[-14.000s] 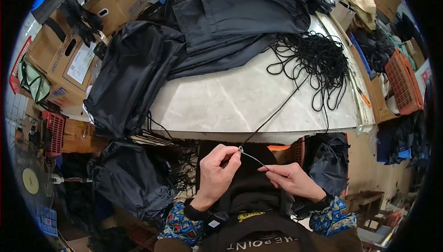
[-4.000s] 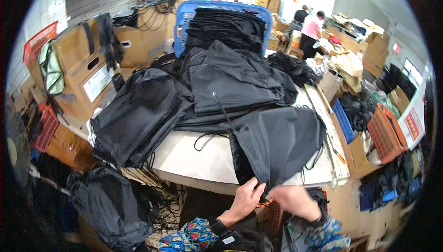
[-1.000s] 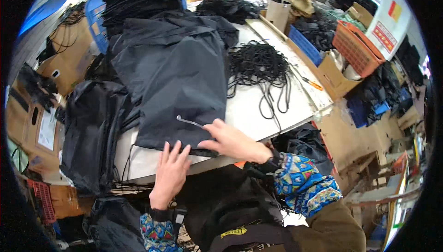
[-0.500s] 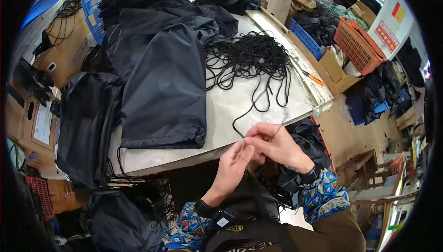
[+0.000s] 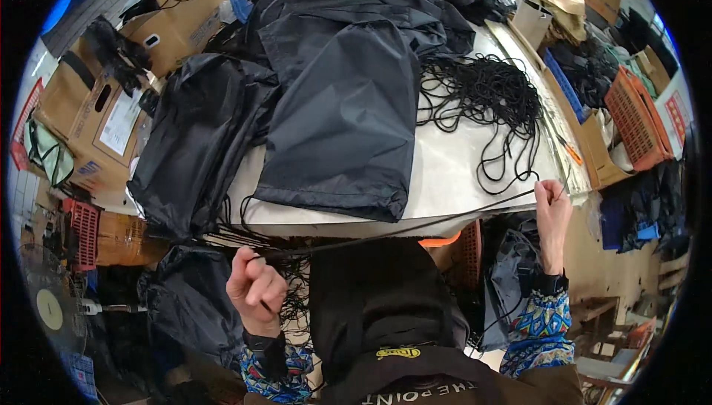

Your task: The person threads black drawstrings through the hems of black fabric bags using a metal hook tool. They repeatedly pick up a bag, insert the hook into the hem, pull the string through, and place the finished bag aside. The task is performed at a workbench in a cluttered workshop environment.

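Hands (image 5: 256, 286) moved apart, cord (image 5: 486, 206) — stretched between

- black cloth apron (image 5: 445, 364): little yellow logo (image 5: 399, 352), plus white capital letters (image 5: 419, 392) under it
- big brown cardboard box (image 5: 95, 112) on the left: dark printed lettering, white paper label (image 5: 120, 120) too tiny to read
- white board (image 5: 676, 117), far right: red print, pretty blurry tbh

Cardboard boxes (image 5: 87, 124) stand left (one labelled), a fan (image 5: 49, 310) below, an orange basket (image 5: 636, 119) right.

Bright tabletop (image 5: 452, 160), deep shadow beneath, bent dark-rimmed edges, fan (image 5: 49, 310) perhaps blurry.
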The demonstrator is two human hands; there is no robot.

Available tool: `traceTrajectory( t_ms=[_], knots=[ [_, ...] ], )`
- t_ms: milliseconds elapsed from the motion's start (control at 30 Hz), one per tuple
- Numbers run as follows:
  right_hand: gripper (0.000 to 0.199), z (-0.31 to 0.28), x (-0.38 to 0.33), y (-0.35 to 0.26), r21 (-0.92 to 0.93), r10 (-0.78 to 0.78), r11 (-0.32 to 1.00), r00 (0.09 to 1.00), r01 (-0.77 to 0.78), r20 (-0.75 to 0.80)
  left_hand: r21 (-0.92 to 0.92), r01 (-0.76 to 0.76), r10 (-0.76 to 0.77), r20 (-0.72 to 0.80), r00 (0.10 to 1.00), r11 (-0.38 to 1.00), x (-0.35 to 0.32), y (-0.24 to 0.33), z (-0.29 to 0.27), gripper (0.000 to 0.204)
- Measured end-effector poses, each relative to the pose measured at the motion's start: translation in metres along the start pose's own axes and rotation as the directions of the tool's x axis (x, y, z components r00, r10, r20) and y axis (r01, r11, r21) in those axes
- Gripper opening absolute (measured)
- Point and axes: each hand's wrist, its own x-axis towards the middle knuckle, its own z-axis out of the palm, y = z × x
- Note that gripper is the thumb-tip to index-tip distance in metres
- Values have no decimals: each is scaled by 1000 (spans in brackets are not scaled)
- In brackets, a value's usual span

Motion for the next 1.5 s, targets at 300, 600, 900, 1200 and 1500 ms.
traceTrajectory(
  t_ms=[300,600,900,1200,1500],
  knots=[
    [17,52,-67,-116,539,-503,842,385,17,774,124,524,-417,-466,781,843,45,-123,19,26],
    [23,19,-90,-98,292,-313,933,-74,-212,947,362,444,-180,-573,800,819,33,-126,6,24],
    [16,31,-138,-88,412,-144,578,409,-704,901,575,423,-22,-575,818,701,23,-127,14,23],
    [24,21,-111,-108,333,-230,903,348,-273,909,935,299,169,-331,928,190,20,-118,24,17],
    [22,19,-110,-104,292,-235,944,306,-156,923,983,172,158,-161,974,-62,24,-114,33,15]
  ],
)
